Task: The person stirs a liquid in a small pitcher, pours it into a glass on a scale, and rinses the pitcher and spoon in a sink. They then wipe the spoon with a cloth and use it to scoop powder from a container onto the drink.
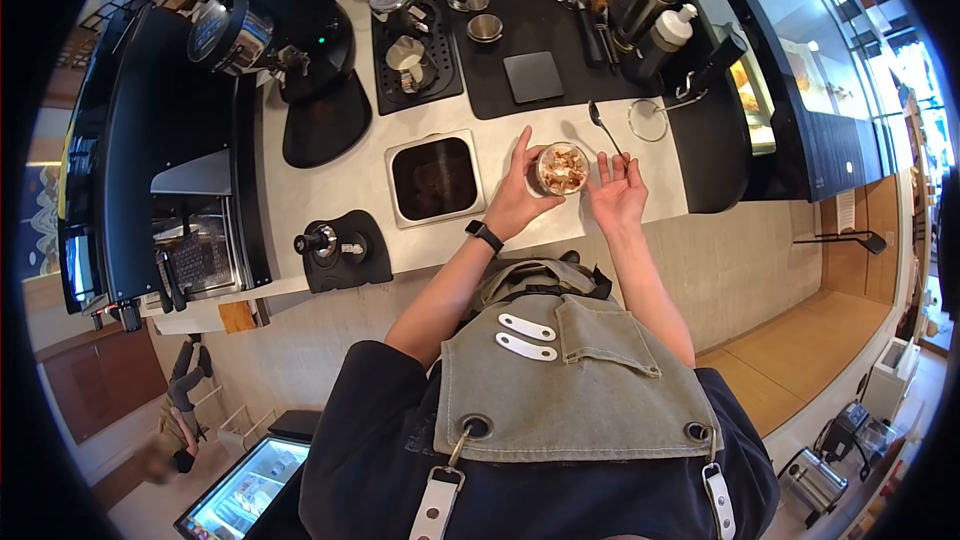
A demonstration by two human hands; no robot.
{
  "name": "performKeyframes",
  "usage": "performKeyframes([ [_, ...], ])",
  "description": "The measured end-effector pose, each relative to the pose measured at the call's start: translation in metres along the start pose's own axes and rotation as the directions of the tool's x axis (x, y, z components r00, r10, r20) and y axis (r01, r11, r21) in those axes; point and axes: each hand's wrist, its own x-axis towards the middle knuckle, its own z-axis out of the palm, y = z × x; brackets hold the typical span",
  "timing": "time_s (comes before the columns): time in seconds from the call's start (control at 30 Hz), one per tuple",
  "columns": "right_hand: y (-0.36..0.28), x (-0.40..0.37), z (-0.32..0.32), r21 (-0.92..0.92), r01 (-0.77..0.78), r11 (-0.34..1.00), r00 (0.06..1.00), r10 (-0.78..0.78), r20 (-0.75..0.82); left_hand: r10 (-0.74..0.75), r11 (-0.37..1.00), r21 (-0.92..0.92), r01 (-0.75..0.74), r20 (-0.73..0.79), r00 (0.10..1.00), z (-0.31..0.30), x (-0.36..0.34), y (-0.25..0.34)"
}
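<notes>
A clear round cup with a brown-and-white topping (563, 171) stands between the hands, touching the left hand (522, 191), whose thumb and fingers curve around its near side. The right hand (617, 198) lies palm up just beside the cup, fingers loosely spread. A slim dark metal spoon (603, 125) meets its fingertips; whether they pinch it, I cannot tell. Beneath both hands is the pale, smooth surface (545, 230).

Looked steeply forward and down from head height, fisheye-wide, over the apron (540, 390) onto the nearby counter (665, 172).
</notes>
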Motion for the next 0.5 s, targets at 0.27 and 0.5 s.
performKeyframes([
  [0.27,0.007,-0.008,0.005,-0.032,0.108,0.994,0.994,-0.107,0.01,0.054,0.949,0.312,-0.047,-0.014,0.998,-0.055,-0.001,0.014],
  [0.5,-0.027,-0.076,0.009,-0.198,0.411,0.89,0.909,-0.381,0.172,0.253,0.832,0.505,0.231,-0.715,0.651,-0.161,0.066,-0.022],
])
